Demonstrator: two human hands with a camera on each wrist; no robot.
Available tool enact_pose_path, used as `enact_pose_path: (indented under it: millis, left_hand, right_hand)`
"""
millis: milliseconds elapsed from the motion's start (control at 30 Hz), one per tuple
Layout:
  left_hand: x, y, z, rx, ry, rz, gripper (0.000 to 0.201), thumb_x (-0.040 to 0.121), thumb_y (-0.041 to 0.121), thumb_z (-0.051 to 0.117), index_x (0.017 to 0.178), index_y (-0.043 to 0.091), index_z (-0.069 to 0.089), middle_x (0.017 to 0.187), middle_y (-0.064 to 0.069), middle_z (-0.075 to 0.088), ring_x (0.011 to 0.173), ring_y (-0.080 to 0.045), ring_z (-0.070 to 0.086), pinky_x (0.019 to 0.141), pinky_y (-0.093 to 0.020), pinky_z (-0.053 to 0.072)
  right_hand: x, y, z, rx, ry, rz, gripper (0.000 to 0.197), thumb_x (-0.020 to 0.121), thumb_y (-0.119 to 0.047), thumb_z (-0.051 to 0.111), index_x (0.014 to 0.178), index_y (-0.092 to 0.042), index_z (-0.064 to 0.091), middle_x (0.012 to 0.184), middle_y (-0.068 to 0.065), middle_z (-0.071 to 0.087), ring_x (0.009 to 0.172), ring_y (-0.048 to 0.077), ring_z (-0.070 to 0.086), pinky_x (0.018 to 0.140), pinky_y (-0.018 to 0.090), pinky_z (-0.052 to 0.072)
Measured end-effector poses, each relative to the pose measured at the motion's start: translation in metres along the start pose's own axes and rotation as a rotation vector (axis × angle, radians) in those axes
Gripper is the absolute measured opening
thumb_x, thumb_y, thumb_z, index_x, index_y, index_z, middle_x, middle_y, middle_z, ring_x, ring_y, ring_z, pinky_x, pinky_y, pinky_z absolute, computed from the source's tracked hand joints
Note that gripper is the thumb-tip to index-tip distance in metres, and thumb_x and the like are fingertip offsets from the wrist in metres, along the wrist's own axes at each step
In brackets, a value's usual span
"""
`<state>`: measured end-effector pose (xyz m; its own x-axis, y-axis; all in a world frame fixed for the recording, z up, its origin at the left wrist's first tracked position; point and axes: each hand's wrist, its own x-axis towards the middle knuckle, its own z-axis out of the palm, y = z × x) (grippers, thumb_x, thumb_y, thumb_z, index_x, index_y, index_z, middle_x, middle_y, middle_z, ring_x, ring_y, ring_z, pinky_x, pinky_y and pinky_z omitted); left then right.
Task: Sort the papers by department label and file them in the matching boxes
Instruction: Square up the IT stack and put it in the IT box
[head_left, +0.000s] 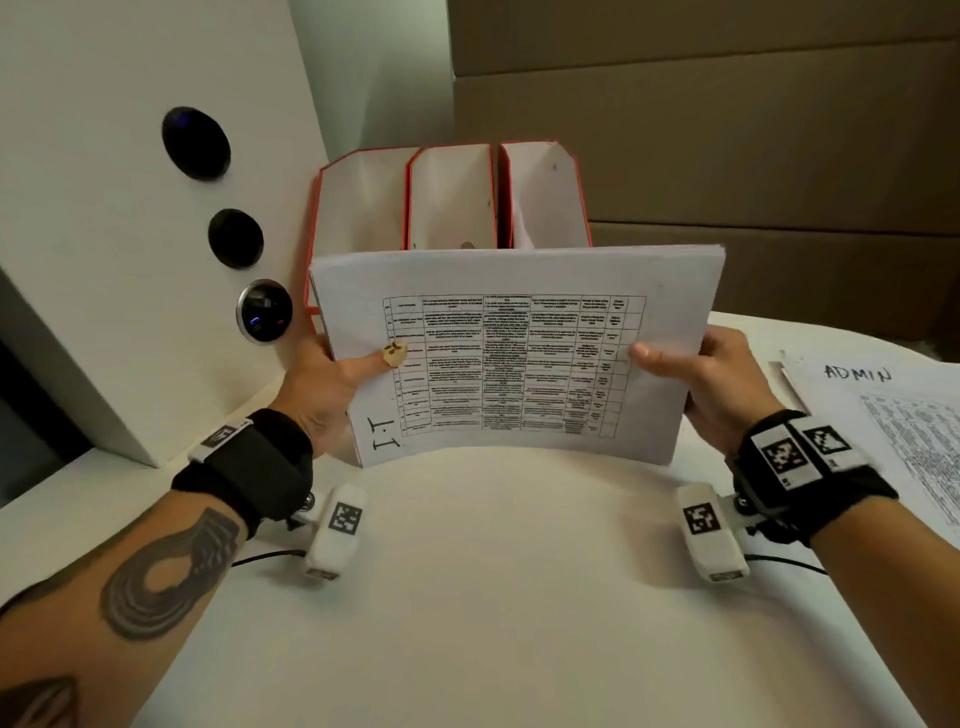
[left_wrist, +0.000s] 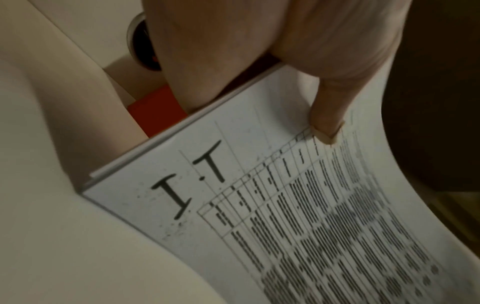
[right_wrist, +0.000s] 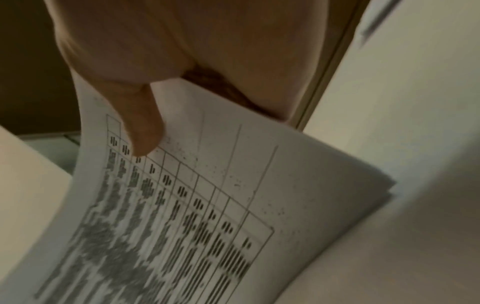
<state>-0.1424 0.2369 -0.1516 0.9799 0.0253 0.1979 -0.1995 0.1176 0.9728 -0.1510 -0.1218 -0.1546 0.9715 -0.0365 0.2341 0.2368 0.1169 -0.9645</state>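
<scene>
A stack of printed papers (head_left: 519, 358) marked "I.T" stands on its long edge on the white table, bowed slightly, with the table grid facing me. My left hand (head_left: 332, 384) grips its left end, thumb on the front sheet; the wrist view shows the I.T stack (left_wrist: 259, 195) under that thumb. My right hand (head_left: 711, 379) grips the right end the same way, and its wrist view shows the stack (right_wrist: 207, 195) close up. Behind the stack stand three red file boxes (head_left: 452, 197) with open tops; their labels are hidden.
A pile of papers marked "ADMIN" (head_left: 893, 431) lies on the table at the right. A white cabinet (head_left: 104, 208) with round black buttons rises at the left. Brown cardboard (head_left: 753, 130) fills the background. The white table (head_left: 493, 571) spreads in front of the stack.
</scene>
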Motion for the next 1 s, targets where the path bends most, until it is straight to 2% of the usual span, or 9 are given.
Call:
enact_pose_path:
  millis: [133, 333, 433, 533, 633, 733, 867, 933, 1000]
  left_hand:
    - [0.001, 0.004, 0.01, 0.013, 0.036, 0.051, 0.041, 0.076, 0.008, 0.086, 0.115, 0.017, 0.075, 0.121, -0.009, 0.079, 0.111, -0.032, 0.076, 0.1, -0.06, 0.057]
    - [0.007, 0.012, 0.0, -0.017, -0.051, 0.088, 0.058, 0.084, 0.004, 0.08, 0.139, 0.003, 0.062, 0.128, -0.01, 0.076, 0.117, -0.032, 0.073, 0.09, -0.043, 0.063]
    - [0.008, 0.005, -0.003, -0.013, -0.119, 0.051, 0.056, 0.083, 0.012, 0.078, 0.137, 0.008, 0.065, 0.133, -0.015, 0.072, 0.122, -0.037, 0.07, 0.098, -0.052, 0.06]
    - [0.008, 0.003, 0.006, 0.001, -0.157, 0.05, 0.06, 0.086, 0.015, 0.077, 0.142, 0.004, 0.061, 0.14, -0.02, 0.067, 0.128, -0.042, 0.065, 0.108, -0.06, 0.051]
    - [0.011, 0.005, 0.004, -0.006, -0.142, 0.046, 0.056, 0.087, 0.014, 0.072, 0.141, 0.005, 0.061, 0.138, -0.017, 0.069, 0.126, -0.039, 0.067, 0.107, -0.058, 0.052]
    - [0.01, 0.001, -0.004, 0.0, -0.117, 0.031, 0.06, 0.082, 0.02, 0.084, 0.137, 0.007, 0.065, 0.136, -0.016, 0.071, 0.124, -0.038, 0.068, 0.109, -0.061, 0.051]
    - [0.004, -0.003, 0.0, 0.174, -0.097, 0.102, 0.054, 0.079, 0.014, 0.092, 0.128, 0.016, 0.07, 0.131, -0.009, 0.075, 0.12, -0.031, 0.072, 0.104, -0.063, 0.055]
    - [0.003, 0.008, 0.003, 0.24, -0.054, 0.158, 0.056, 0.075, 0.018, 0.091, 0.127, 0.014, 0.071, 0.126, -0.005, 0.077, 0.116, -0.024, 0.075, 0.1, -0.057, 0.059]
    - [0.002, 0.028, 0.005, 0.322, -0.048, 0.214, 0.047, 0.073, 0.022, 0.087, 0.118, 0.018, 0.074, 0.115, 0.005, 0.08, 0.11, -0.017, 0.077, 0.096, -0.047, 0.063]
  right_hand:
    - [0.001, -0.007, 0.007, -0.034, 0.028, -0.069, 0.042, 0.075, -0.005, 0.083, 0.116, -0.005, 0.073, 0.114, 0.012, 0.078, 0.104, 0.032, 0.076, 0.095, 0.055, 0.058]
    - [0.002, -0.016, -0.005, -0.053, -0.018, -0.055, 0.043, 0.073, -0.013, 0.083, 0.114, -0.009, 0.072, 0.113, 0.008, 0.079, 0.103, 0.027, 0.076, 0.089, 0.046, 0.062]
    - [0.003, -0.012, -0.013, -0.021, -0.068, -0.017, 0.057, 0.06, -0.024, 0.092, 0.112, -0.01, 0.072, 0.113, 0.008, 0.079, 0.102, 0.026, 0.076, 0.085, 0.045, 0.064]
    - [0.005, -0.011, -0.004, -0.014, -0.112, -0.024, 0.053, 0.069, -0.006, 0.086, 0.12, -0.01, 0.07, 0.12, 0.015, 0.076, 0.108, 0.033, 0.074, 0.088, 0.048, 0.061]
    - [0.008, -0.015, -0.003, 0.001, -0.083, -0.025, 0.043, 0.073, -0.004, 0.079, 0.115, -0.012, 0.071, 0.117, 0.012, 0.077, 0.108, 0.031, 0.074, 0.09, 0.05, 0.06]
    - [0.009, -0.014, -0.007, -0.025, -0.065, -0.007, 0.04, 0.074, -0.007, 0.077, 0.113, -0.008, 0.071, 0.116, 0.011, 0.077, 0.11, 0.034, 0.073, 0.092, 0.05, 0.06]
    - [0.008, -0.007, -0.005, -0.097, -0.08, -0.004, 0.047, 0.071, -0.008, 0.081, 0.116, -0.008, 0.071, 0.118, 0.011, 0.077, 0.111, 0.034, 0.073, 0.095, 0.051, 0.059]
    - [0.012, -0.012, -0.007, -0.16, -0.006, -0.02, 0.048, 0.069, -0.012, 0.085, 0.115, -0.013, 0.071, 0.117, 0.005, 0.078, 0.112, 0.029, 0.073, 0.097, 0.05, 0.059]
    - [0.018, -0.028, -0.011, -0.393, 0.209, -0.131, 0.063, 0.07, -0.02, 0.093, 0.126, -0.017, 0.065, 0.127, 0.0, 0.072, 0.119, 0.021, 0.068, 0.103, 0.05, 0.055]
